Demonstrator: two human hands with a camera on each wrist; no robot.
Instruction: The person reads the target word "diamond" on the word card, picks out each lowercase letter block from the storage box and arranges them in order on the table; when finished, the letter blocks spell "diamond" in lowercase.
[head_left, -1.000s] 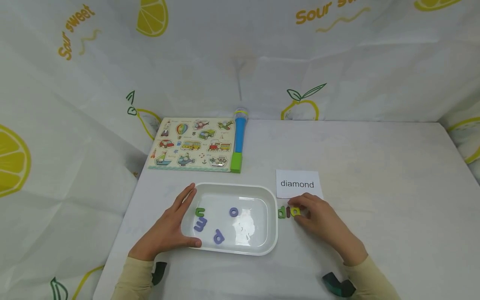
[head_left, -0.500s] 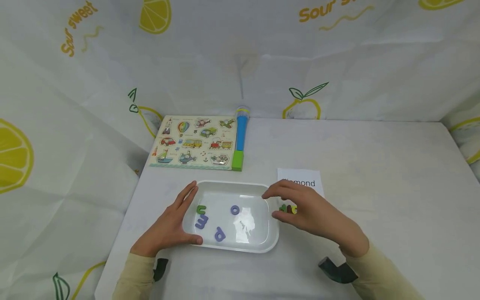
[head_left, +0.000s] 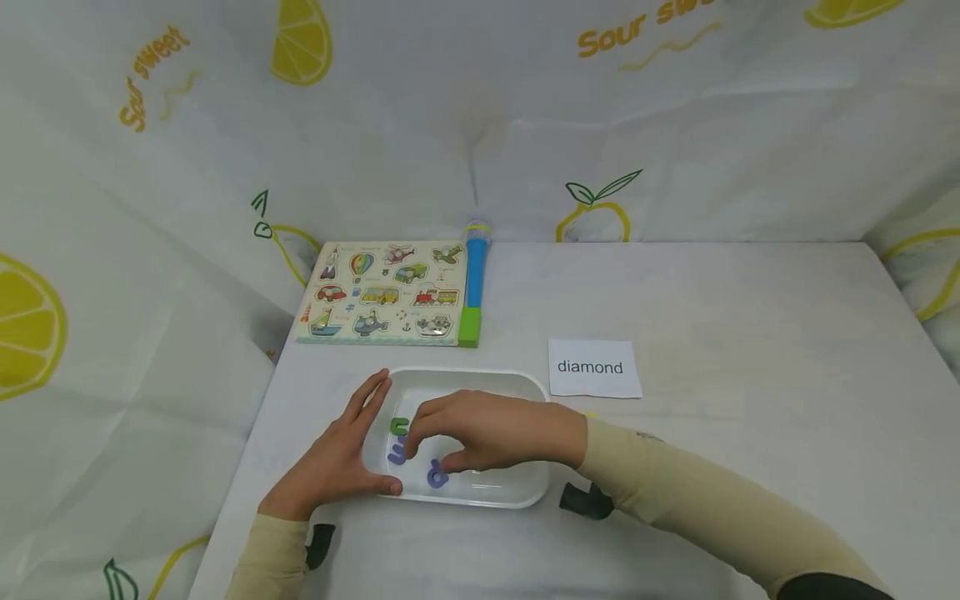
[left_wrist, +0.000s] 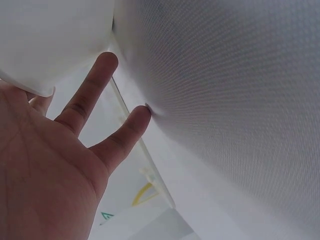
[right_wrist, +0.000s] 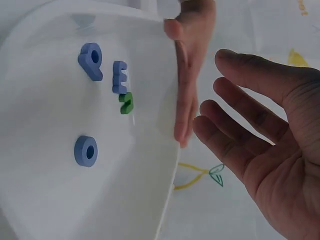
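Note:
In the head view a white tray (head_left: 480,370) stands on the table. My left hand (head_left: 341,454) spans its left end, thumb on the near rim and fingers straight along the far corner. My right hand (head_left: 487,429) hovers over the tray, thumb and fingers parted with nothing between them. In the right wrist view the tray holds a purple d-shaped letter (right_wrist: 92,70), a purple m (right_wrist: 118,77), a green n (right_wrist: 129,102) and a purple o (right_wrist: 79,151). The right hand hides the o in the head view. A yellow letter (head_left: 591,414) peeps out behind the right sleeve.
A card (head_left: 592,383) printed "diamond" lies right of the tray. Behind the tray are a picture puzzle board (head_left: 352,312) and a blue and green toy microphone (head_left: 476,275). A patterned cloth (head_left: 420,125) hangs at the back of the table.
My right hand has moved left from the small letter row by the card to above the tray. Its sleeve now covers most of that row. The left hand stays at the tray.

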